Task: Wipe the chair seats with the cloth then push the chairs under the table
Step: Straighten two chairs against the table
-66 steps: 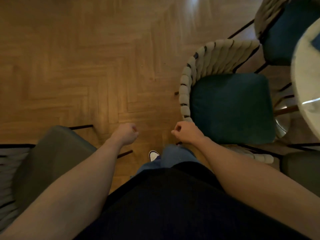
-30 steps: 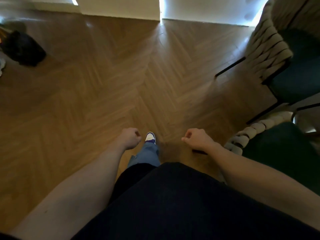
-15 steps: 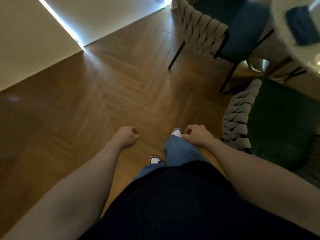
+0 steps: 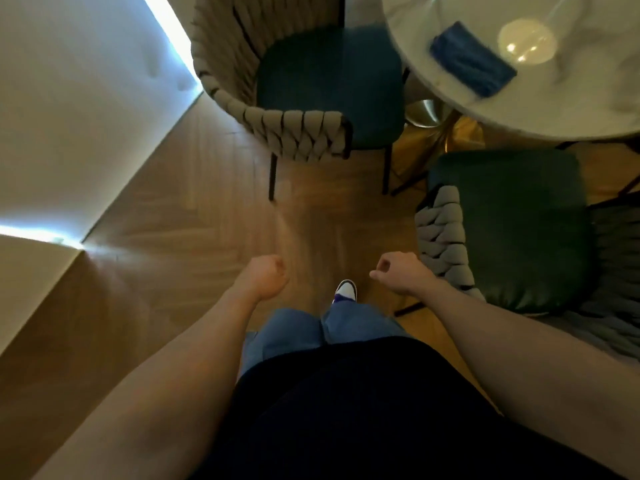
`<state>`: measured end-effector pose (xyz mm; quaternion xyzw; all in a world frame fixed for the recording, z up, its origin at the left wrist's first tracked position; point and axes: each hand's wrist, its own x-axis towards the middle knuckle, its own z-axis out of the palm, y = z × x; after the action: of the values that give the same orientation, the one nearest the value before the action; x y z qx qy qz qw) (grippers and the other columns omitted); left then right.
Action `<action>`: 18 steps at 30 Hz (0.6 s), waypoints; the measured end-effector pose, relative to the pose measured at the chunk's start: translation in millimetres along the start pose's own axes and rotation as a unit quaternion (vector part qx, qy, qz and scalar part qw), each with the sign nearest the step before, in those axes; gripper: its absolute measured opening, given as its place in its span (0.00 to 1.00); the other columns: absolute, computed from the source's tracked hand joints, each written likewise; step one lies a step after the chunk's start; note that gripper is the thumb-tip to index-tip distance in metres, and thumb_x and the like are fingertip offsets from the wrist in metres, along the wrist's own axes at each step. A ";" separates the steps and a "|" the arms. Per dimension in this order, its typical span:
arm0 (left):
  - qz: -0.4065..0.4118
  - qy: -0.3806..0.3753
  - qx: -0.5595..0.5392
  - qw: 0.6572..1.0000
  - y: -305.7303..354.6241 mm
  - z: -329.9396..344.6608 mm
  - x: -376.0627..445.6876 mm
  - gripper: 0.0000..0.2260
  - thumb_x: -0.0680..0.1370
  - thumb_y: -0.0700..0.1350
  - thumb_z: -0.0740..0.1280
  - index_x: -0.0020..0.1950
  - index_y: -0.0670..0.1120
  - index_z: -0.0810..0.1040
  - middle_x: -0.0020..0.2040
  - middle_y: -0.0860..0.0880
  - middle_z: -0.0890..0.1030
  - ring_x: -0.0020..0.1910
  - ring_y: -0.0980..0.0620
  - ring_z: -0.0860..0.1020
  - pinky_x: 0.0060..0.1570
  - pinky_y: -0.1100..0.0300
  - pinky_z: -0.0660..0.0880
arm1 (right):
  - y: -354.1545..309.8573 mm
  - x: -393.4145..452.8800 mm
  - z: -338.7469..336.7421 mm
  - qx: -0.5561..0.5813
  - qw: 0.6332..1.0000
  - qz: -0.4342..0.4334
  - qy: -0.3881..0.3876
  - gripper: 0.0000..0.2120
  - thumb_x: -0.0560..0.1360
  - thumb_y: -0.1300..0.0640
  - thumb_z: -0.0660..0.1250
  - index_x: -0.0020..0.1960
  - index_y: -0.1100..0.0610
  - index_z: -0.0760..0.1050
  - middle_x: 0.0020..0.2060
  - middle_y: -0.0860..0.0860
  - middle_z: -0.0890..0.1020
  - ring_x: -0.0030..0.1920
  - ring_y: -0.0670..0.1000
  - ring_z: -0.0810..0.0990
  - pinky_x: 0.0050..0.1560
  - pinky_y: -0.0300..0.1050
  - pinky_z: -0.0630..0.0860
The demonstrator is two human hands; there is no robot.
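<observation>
- Blue cloth [image 4: 472, 59] lies on the marble counter [image 4: 433, 15], ahead and right of my 2 hands, its long axis slanting away rightward.
- My right hand [image 4: 401, 273] is nearer; the left hand [image 4: 265, 277] is too, both with fingers curled on nothing.

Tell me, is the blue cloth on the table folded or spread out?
Folded. The blue cloth lies as a compact, thick rectangle near the edge of the white table, with layered edges showing at one end; neither hand touches it.
</observation>
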<state>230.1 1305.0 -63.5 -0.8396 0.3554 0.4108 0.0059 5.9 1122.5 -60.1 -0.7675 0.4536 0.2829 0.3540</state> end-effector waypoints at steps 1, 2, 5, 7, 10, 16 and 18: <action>0.013 0.001 0.009 1.000 9.0 -12.7 13.8 0.13 0.79 0.48 0.63 0.58 0.43 0.78 0.56 0.45 0.81 0.56 0.45 0.78 0.51 0.60 0.71 | 0.9 4.8 -9.4 0.013 1.000 0.011 0.011 0.10 0.77 0.41 0.67 0.47 0.47 0.75 0.50 0.51 0.79 0.49 0.51 0.77 0.49 0.48 0.77; 0.025 0.001 0.014 1.000 17.9 -24.4 27.8 0.13 0.79 0.48 0.62 0.59 0.44 0.78 0.56 0.45 0.81 0.55 0.46 0.78 0.52 0.59 0.72 | 2.6 8.3 -17.9 0.026 0.999 0.020 0.024 0.10 0.77 0.41 0.67 0.48 0.47 0.75 0.50 0.51 0.79 0.49 0.51 0.77 0.48 0.48 0.76; 0.065 0.007 0.036 0.997 46.5 -59.8 69.0 0.13 0.78 0.48 0.63 0.61 0.45 0.77 0.56 0.45 0.80 0.54 0.46 0.78 0.54 0.55 0.74 | 7.9 20.4 -39.9 0.059 0.996 0.043 0.057 0.10 0.79 0.44 0.66 0.50 0.50 0.76 0.48 0.51 0.79 0.48 0.50 0.76 0.46 0.45 0.73; 0.097 0.014 0.060 0.993 63.8 -80.4 97.2 0.13 0.78 0.48 0.64 0.61 0.46 0.76 0.55 0.45 0.80 0.52 0.48 0.77 0.52 0.54 0.74 | 10.6 30.6 -51.9 0.083 0.991 0.071 0.077 0.10 0.79 0.44 0.66 0.52 0.51 0.76 0.48 0.51 0.80 0.49 0.50 0.78 0.48 0.47 0.77; 0.143 0.031 0.079 0.986 88.7 -106.9 139.4 0.14 0.78 0.48 0.66 0.62 0.48 0.74 0.56 0.47 0.78 0.53 0.50 0.76 0.54 0.55 0.74 | 13.2 45.1 -69.2 0.134 0.978 0.116 0.107 0.11 0.79 0.44 0.67 0.53 0.51 0.77 0.48 0.50 0.80 0.50 0.50 0.79 0.52 0.50 0.80; 0.229 0.062 0.170 0.957 125.3 -152.9 220.7 0.22 0.76 0.52 0.67 0.69 0.49 0.70 0.64 0.45 0.73 0.63 0.44 0.72 0.60 0.49 0.72 | 18.6 71.2 -94.2 0.235 0.933 0.200 0.186 0.09 0.78 0.45 0.68 0.52 0.49 0.76 0.47 0.50 0.80 0.49 0.51 0.79 0.53 0.55 0.81; 0.237 0.082 0.196 0.948 133.1 -163.6 243.9 0.25 0.75 0.54 0.67 0.70 0.50 0.68 0.66 0.43 0.70 0.66 0.42 0.68 0.63 0.44 0.70 | 19.9 81.0 -100.8 0.229 0.924 0.218 0.215 0.13 0.77 0.45 0.67 0.58 0.48 0.74 0.53 0.51 0.80 0.53 0.53 0.79 0.55 0.57 0.80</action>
<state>362.1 1011.8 -86.9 -0.7443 0.6169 0.2521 0.0437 34.2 995.0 -67.6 -0.5903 0.7270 0.0695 0.3438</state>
